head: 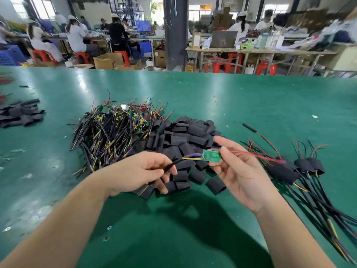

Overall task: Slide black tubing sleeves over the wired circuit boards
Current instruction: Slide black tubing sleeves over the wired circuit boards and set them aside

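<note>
Right hand (238, 172) pinches green circuit board (211, 156); left hand (138, 172) grips its black cable (174, 162). At 12 o'clock: sleeve pile (185, 136).

1. One view, worn on the head, looks forward and down across the green table (251, 97).
2. It sits close: the left hand (135, 171) reaches in from 7 o'clock, the right hand (241, 173) from 5 o'clock, meeting just below centre.
3. The wide-angle lens takes in the workshop (251, 26) at 12 o'clock, blurred toward the corners.
</note>
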### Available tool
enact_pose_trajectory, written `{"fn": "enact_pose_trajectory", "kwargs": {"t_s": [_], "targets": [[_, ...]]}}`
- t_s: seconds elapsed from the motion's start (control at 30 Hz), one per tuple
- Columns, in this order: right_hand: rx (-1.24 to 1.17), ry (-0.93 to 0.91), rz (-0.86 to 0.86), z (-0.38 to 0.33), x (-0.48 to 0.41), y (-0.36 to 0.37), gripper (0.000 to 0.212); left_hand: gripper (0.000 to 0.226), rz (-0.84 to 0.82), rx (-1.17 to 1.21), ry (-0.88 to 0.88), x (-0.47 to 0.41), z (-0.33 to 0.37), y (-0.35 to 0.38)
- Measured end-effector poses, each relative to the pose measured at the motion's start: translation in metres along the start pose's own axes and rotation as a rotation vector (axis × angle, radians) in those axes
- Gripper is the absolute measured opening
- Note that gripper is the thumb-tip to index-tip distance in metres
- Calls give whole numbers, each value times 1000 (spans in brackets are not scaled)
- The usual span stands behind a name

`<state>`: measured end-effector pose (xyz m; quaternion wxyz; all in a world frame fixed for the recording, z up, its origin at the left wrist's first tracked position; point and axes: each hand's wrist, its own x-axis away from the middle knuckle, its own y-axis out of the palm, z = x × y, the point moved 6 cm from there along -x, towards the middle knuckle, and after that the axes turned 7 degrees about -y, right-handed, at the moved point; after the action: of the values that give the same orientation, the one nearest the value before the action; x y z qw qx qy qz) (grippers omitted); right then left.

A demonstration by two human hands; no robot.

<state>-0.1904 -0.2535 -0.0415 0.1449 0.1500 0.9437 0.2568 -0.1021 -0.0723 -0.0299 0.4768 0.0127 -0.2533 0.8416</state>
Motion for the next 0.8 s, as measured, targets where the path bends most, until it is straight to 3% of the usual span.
{"fn": "enact_pose_trajectory", "kwargs": {"t_s": [0.1, 0.23, 0.37, 0.5, 0.6, 0.7, 0.8], "targets": [[116, -76, 24, -1, -1, -1, 14, 25, 46, -17, -35, -10, 0, 11], [299, -74, 61, 8, -1, -2, 12, 22, 224, -95, 98, -27, 19, 22], [268, -38, 180, 12, -3, -13, 4, 16, 458, -255, 258, -39, 25, 25], [187, 7, 246, 12, -3, -20, 9, 42, 582, -329, 478, -35, 26, 34], [217, 17, 235, 14, -3, -20, 9, 39, 662, -470, 580, -30, 25, 39], [246, -11, 171, 13, -2, -17, 6, 32, 707, -380, 579, -25, 21, 35], [343, -98, 78, 9, -2, -12, 12, 26, 693, -226, 465, -24, 12, 30]]}}
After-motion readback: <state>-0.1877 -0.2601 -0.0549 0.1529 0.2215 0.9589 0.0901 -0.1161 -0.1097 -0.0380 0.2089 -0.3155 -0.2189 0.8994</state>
